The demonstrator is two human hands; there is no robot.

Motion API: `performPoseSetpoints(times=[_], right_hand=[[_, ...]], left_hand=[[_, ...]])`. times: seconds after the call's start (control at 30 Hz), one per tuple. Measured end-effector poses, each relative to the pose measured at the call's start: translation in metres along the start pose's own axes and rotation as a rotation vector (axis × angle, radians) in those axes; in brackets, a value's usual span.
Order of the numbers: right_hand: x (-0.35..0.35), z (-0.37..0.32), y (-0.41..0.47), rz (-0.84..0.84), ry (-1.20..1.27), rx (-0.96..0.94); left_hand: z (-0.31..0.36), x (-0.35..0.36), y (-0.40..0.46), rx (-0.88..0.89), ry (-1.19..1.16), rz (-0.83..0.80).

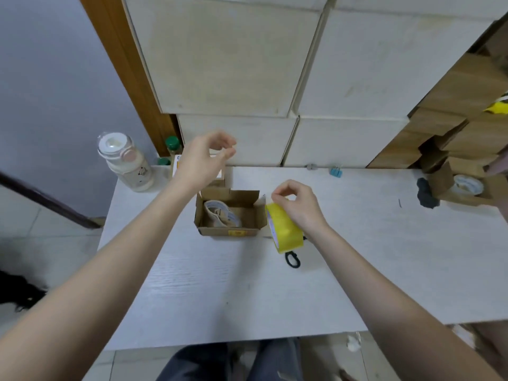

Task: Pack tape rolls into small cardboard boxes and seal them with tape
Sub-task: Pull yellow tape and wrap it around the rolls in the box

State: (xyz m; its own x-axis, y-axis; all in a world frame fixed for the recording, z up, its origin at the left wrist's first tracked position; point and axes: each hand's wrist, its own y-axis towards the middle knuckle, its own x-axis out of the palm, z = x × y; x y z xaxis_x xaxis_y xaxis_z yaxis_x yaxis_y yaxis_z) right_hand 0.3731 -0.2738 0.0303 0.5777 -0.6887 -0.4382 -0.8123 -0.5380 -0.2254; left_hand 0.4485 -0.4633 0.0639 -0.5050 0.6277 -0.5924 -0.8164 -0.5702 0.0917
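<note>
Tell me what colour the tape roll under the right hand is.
Yellow tape roll, seen from the head view.

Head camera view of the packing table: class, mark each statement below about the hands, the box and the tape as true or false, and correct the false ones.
1. The small cardboard box is open, with a tape roll inside. True.
2. The left hand grips the yellow tape roll. False: the right hand holds it; the left hand is raised above the table and holds nothing.
3. The yellow tape roll lies inside the box. False: it is outside, beside the box's right end.
4. A blue binder clip lies near the table's far edge. True.
5. The white bottle stands at the table's far right corner. False: far left corner.
</note>
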Motion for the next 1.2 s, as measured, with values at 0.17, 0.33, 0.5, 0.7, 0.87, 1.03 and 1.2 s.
performPoseSetpoints(times=[0.17, 0.33, 0.5, 0.7, 0.87, 1.03, 1.2], right_hand=[[0.006, 0.031, -0.002, 0.033, 0.063, 0.108], [0.004, 0.046, 0.004, 0.040, 0.103, 0.182], [-0.002, 0.054, 0.009, 0.008, 0.115, 0.209], [-0.009, 0.063, 0.007, -0.077, 0.129, 0.263], [-0.013, 0.078, 0.000, -0.078, 0.118, 0.336], [-0.015, 0.089, -0.001, -0.033, 0.141, 0.366], [-0.017, 0.093, -0.002, -0.032, 0.139, 0.379]], left_hand=[[-0.055, 0.035, -0.035, -0.138, 0.269, -0.554], [-0.080, 0.073, -0.065, -0.046, 0.655, -0.633], [-0.086, 0.086, -0.066, 0.103, 0.842, -0.537], [-0.079, 0.096, -0.050, 0.238, 0.752, -0.376], [-0.081, 0.097, -0.040, 0.131, 0.626, -0.376], [-0.065, 0.117, -0.055, 0.064, 0.390, -0.272], [-0.070, 0.145, -0.075, 0.055, 0.604, -0.460]])
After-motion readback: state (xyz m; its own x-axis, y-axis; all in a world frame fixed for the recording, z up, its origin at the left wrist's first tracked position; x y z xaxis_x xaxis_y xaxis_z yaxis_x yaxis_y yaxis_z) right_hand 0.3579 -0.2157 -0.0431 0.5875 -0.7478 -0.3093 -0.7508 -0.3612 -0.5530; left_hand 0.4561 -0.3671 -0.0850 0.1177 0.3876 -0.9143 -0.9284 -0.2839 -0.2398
